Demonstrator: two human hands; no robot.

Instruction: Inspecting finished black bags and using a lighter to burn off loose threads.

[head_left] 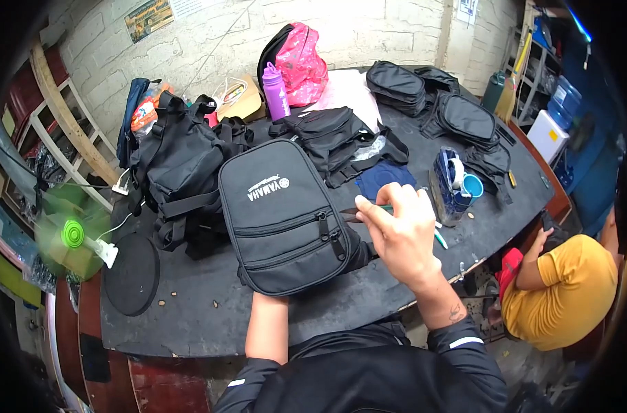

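Observation:
A black bag (275, 206) with a white printed emblem and two zippered bands across its lower front stands tilted in front of me. My left forearm (267, 323) runs up behind the bag's lower edge, and the hand there is hidden by it. My right hand (404, 234) is closed, thumb against fingers, just off the bag's right side. Pinched in it is a small pointed tool with a dark blade (349, 215) and a bit of green, which looks like thread snips. The blade tip lies close to the bag's right edge, near the zipper pulls.
More black bags (183, 158) lie left, behind and at the far right of the black table (189, 323). A purple bottle (275, 93) and a pink bag (303, 65) stand at the back. A blue cup (472, 186) sits right. A whirring fan (72, 234) is left; a person in yellow (561, 292) sits right.

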